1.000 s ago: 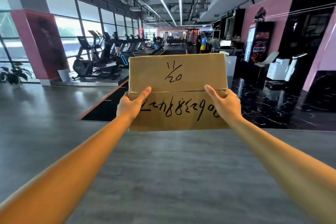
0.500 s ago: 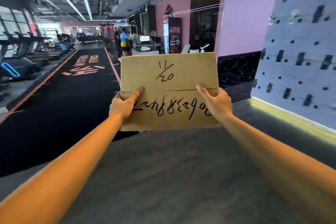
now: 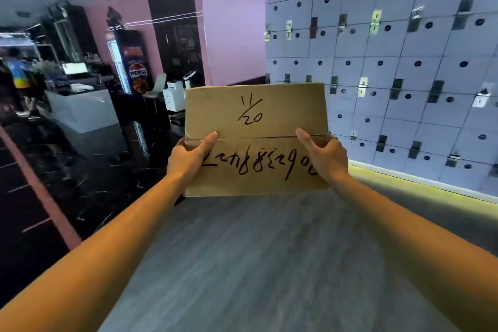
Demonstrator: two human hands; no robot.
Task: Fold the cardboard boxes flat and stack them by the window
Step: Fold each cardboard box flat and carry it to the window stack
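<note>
Head cam: the flattened cardboard box (image 3: 256, 140) is held up at arm's length over the grey floor (image 3: 242, 264), lockers (image 3: 404, 75) on the right. Left hand (image 3: 188, 160) and right hand (image 3: 324, 155) each grip a side edge, thumbs pressed on the front near the seam. No window in view, so I'd keep the panel low enough to see over while walking.

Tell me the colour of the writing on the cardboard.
Black marker on the brown cardboard, seen in the head view.
</note>
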